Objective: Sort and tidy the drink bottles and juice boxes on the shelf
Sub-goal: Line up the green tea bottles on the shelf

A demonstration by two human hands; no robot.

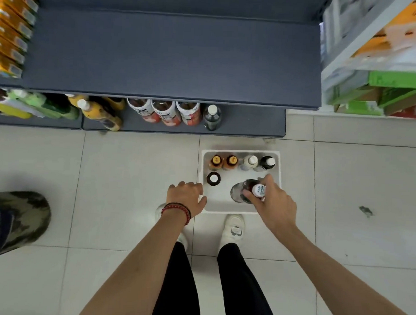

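A white crate stands on the floor in front of my feet with several upright bottles in it. My right hand grips the neck of a dark bottle with a white cap over the crate's near right part. My left hand hangs by the crate's left rim, fingers loosely curled, holding nothing. The grey shelf's lower level carries a dark bottle, three red-and-white labelled bottles, and yellow and green bottles to the left. Orange juice boxes line the upper level's left end.
The upper shelf board is bare beside the juice boxes. A white rack with green and orange cartons stands at the right. Another person's camouflage clothing is at the left edge. The floor is pale tile.
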